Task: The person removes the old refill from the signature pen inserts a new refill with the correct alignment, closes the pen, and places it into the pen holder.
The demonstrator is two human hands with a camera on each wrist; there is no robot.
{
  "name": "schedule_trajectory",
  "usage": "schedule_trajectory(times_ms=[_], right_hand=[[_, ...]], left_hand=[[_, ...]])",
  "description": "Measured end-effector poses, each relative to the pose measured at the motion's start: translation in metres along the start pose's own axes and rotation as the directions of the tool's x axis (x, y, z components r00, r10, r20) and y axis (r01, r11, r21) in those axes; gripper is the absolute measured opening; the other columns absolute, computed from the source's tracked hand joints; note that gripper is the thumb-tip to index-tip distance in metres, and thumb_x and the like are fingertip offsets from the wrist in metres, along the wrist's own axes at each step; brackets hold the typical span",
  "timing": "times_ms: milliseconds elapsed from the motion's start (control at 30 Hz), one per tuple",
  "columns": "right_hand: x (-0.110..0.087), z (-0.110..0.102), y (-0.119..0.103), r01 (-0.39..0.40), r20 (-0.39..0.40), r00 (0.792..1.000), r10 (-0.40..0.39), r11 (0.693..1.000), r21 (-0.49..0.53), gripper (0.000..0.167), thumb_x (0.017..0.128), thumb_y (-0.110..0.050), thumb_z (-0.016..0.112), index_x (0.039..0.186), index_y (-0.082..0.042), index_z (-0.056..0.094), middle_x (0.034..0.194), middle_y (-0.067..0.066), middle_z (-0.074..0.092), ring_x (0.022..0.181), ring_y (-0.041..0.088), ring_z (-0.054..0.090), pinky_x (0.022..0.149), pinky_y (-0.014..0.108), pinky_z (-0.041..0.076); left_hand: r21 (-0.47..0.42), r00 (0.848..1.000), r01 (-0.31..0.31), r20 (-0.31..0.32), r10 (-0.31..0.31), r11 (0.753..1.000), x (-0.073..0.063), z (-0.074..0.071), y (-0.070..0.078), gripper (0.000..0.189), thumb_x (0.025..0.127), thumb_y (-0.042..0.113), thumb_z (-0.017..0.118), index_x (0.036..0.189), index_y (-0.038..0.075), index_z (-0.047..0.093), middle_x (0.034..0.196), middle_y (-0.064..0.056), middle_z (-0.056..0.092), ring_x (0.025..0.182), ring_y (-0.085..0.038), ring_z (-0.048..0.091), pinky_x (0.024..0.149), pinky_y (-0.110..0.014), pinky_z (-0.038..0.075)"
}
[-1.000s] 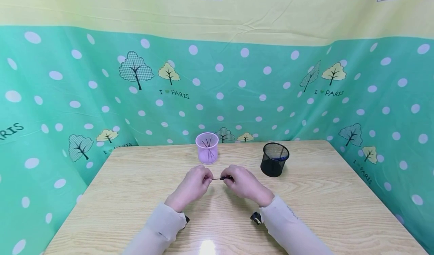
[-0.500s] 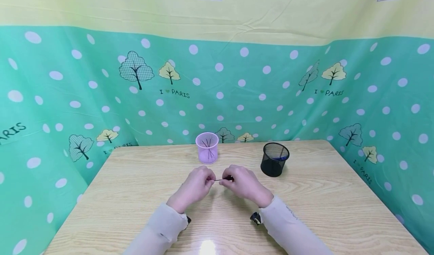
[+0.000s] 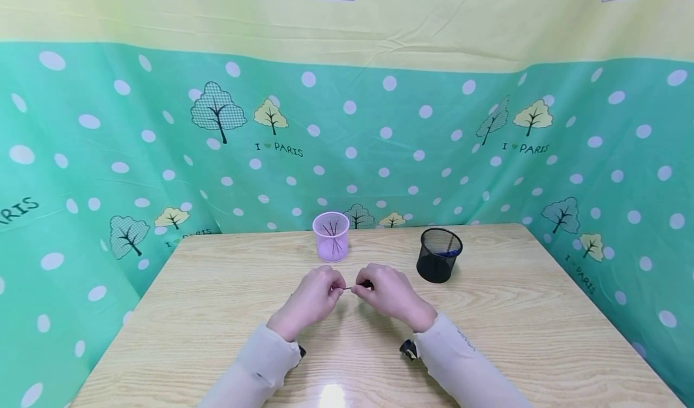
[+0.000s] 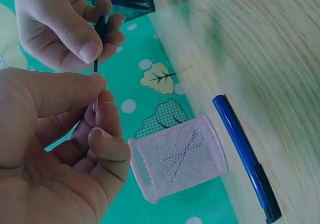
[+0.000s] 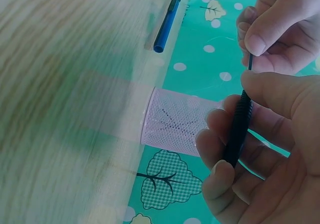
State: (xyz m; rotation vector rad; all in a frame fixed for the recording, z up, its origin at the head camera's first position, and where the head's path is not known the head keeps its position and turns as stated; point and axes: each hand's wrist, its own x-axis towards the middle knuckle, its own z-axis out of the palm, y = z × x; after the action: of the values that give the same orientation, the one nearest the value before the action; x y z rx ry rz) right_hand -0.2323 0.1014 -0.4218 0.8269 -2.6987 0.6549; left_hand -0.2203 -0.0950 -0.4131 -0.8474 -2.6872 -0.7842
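Note:
In the head view, my left hand [image 3: 311,296] and right hand [image 3: 391,296] meet over the middle of the table, fingertips a short gap apart. A thin dark pen refill [image 5: 250,61] bridges that gap. The left thumb and fingers pinch its free end; a pale tip [image 4: 95,104] shows below them in the left wrist view. My right hand curls round a black ribbed pen grip [image 5: 239,126], out of which the refill runs. On the table lies a blue pen barrel [image 4: 242,151] with a black clip end, mostly behind the left hand in the head view.
A pink mesh cup [image 3: 332,252] with several thin dark sticks stands at the back, just beyond the hands. To its right is a black mesh cup [image 3: 435,268] holding something blue. Polka-dot cloth [image 3: 352,125] hangs behind and beside the wooden table [image 3: 520,311].
Over the last second the hands have drawn slightly closer and less of the refill shows between them. Both hands have kept their hold; the cups have stayed put.

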Motion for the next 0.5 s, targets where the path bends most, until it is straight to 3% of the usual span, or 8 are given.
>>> schedule_trajectory(times_ms=[500], right_hand=[[0.0002, -0.0030, -0.0007, -0.026, -0.001, 1.000, 0.026, 1.000, 0.005, 0.008, 0.087, -0.032, 0.069, 0.081, -0.026, 0.068, 0.076, -0.016, 0.057, 0.065, 0.001, 0.052, 0.056, 0.023, 0.043]], left_hand=[[0.002, 1.000, 0.009, -0.001, -0.009, 1.000, 0.0007, -0.0029, -0.0013, 0.007, 0.080, 0.000, 0.069, 0.084, 0.007, 0.070, 0.078, 0.004, 0.058, 0.072, -0.010, 0.054, 0.065, -0.026, 0.048]])
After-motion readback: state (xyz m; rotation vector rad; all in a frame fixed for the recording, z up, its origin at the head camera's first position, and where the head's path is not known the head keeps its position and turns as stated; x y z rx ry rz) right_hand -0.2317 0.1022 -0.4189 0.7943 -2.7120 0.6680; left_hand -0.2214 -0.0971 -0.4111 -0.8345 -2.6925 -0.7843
